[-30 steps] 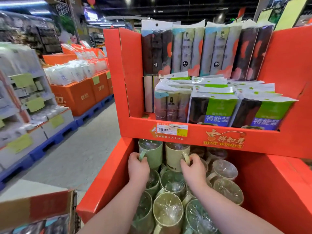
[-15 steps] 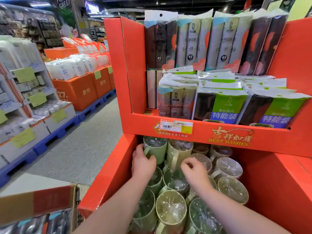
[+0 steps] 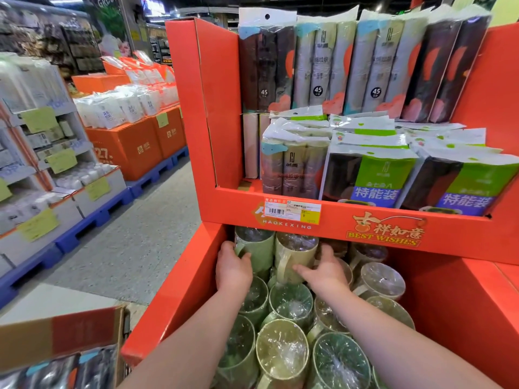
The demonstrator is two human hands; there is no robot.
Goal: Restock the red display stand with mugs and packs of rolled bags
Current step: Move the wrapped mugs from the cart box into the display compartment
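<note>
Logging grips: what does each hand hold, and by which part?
Left hand grips the green mug at its handle side; right hand grips the beige mug round its lower body.

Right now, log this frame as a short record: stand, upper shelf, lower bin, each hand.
stand: red display stand, two tiers
upper shelf: packs of rolled bags, upright and stacked
lower bin: film-wrapped mugs, standing upright
left hand: grips green mug at the back
right hand: wraps beige mug beside it
</note>
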